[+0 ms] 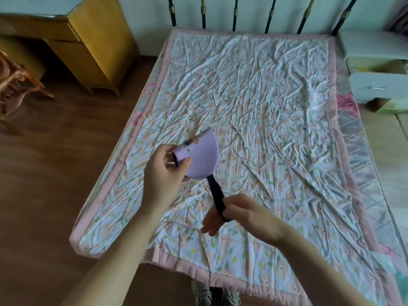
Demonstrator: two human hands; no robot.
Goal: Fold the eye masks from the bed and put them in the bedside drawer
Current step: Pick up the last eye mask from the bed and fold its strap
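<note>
A lilac eye mask (204, 157), folded in half, is held above the bed's front left area. My left hand (164, 171) pinches its folded end between thumb and fingers. Its dark elastic strap (217, 196) runs down and right to my right hand (237, 214), which grips the strap's lower end and pulls it taut. The white bedside cabinet (373, 49) stands at the far right by the headboard, with its drawer (375, 87) pulled open. I see no other eye mask on the bed.
The bed carries a wrinkled floral quilt with a pink border (198, 270). Black metal headboard bars (234, 12) rise at the back. A yellow wooden desk (95, 47) and a rattan chair (15, 82) stand on the wooden floor at left.
</note>
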